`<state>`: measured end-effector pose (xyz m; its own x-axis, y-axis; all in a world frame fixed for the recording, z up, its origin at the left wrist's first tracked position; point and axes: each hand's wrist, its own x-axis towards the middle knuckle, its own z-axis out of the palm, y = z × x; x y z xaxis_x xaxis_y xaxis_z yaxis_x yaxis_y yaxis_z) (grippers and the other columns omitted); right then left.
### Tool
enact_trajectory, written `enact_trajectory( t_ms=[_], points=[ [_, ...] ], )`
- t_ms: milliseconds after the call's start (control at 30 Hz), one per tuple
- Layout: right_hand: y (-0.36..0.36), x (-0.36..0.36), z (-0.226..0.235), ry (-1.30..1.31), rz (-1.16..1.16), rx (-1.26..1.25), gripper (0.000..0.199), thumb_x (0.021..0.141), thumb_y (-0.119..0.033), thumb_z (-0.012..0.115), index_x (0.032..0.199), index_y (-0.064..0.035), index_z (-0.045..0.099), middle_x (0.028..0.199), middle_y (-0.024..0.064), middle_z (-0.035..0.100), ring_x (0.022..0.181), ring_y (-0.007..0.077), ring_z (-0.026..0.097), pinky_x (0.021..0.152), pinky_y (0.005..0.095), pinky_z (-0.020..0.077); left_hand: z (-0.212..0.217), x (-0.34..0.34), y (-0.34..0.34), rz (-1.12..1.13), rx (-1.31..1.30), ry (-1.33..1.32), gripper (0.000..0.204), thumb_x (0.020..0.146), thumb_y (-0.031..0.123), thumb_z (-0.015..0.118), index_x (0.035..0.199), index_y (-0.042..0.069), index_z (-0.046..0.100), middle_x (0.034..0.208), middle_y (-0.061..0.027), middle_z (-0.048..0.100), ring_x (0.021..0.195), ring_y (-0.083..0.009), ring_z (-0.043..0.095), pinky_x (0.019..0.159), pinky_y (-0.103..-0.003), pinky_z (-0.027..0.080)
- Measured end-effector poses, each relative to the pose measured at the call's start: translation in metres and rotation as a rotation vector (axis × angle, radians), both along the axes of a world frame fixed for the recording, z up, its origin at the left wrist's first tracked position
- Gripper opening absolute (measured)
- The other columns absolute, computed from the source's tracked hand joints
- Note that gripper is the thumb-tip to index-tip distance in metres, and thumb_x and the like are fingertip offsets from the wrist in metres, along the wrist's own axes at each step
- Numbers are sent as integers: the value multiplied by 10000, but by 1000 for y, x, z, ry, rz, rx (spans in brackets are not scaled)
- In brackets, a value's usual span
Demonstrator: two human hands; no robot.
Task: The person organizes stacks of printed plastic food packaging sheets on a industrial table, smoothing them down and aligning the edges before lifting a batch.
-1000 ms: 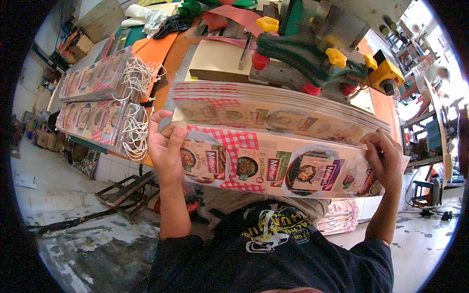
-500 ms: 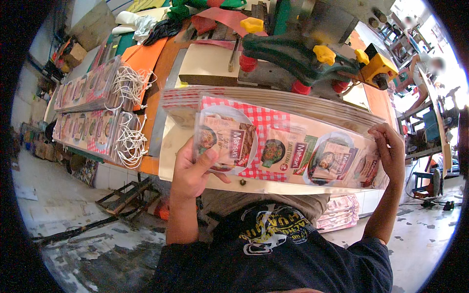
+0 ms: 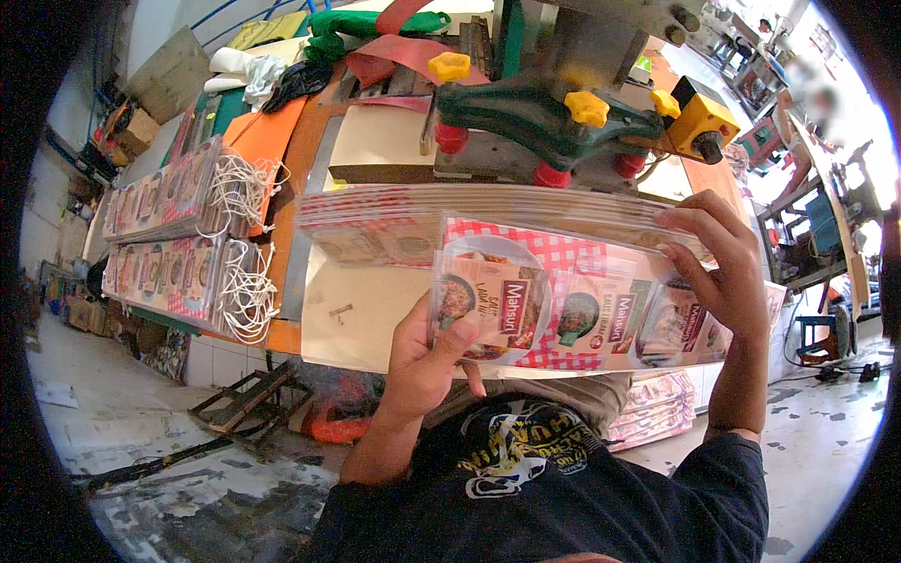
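Observation:
My left hand (image 3: 420, 361) grips the left end of a long printed panel (image 3: 582, 324) in clear plastic, thumb on the front face, other fingers partly behind it. The panel has red-and-white checks and food pictures, and tilts up toward me in front of the table edge. My right hand (image 3: 718, 253) reaches across the panel's right part, fingers curved and apart. Its fingertips are at the top edge of a row of similar panels (image 3: 375, 230), standing on edge just behind. Whether they touch that row I cannot tell.
At the left lie two stacks of similar panels (image 3: 160, 272) with white cords (image 3: 246, 291). Behind the row stands a machine with a dark green clamp frame (image 3: 535, 117), yellow knobs and a yellow control box (image 3: 702, 122). More printed sheets (image 3: 652, 408) sit low at the right.
My right hand has let go of the panel's right end and moved up to the row behind. With my left hand, the panel has shifted right and slightly down.

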<state>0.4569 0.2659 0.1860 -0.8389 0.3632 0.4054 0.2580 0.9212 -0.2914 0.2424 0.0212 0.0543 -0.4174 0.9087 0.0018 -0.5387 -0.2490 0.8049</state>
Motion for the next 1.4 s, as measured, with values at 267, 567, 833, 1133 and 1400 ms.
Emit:
enact_trajectory(
  t_ms=[267,567,833,1133,1400],
  points=[
    [-7,-25,7,17,202,89,328,836,-124,756,1148,-35,715,1020,143,678,907,323,660,808,399,522,10,19,8,-56,4,86,494,1053,209,591,1456,-20,417,1247,-132,635,1022,-204,688,570,-301,624],
    [-17,-41,9,87,306,84,299,828,-147,790,1106,-54,733,1023,124,689,922,312,675,799,399,535,18,44,18,-154,-24,140,458,1061,183,561,1437,-37,418,1256,-150,620,1001,-228,692,639,-332,648],
    [-19,-50,12,98,345,88,230,861,-130,760,1072,-45,724,1011,122,665,911,325,661,808,410,531,29,57,26,-172,-12,151,411,1083,161,512,1435,-33,425,1298,-142,598,1087,-221,675,765,-335,659],
    [-18,-55,16,114,372,201,204,835,-113,753,1006,-15,700,925,116,642,855,315,645,779,415,528,25,63,31,-186,-21,172,409,1083,152,508,1430,-46,421,1272,-142,616,1075,-210,679,780,-338,660],
    [-27,-61,12,130,334,350,218,764,-130,785,917,-31,665,873,88,605,798,274,627,700,389,515,25,61,29,-185,11,191,394,1084,138,500,1419,-57,430,1240,-142,628,1034,-202,690,776,-328,660]
  ],
)
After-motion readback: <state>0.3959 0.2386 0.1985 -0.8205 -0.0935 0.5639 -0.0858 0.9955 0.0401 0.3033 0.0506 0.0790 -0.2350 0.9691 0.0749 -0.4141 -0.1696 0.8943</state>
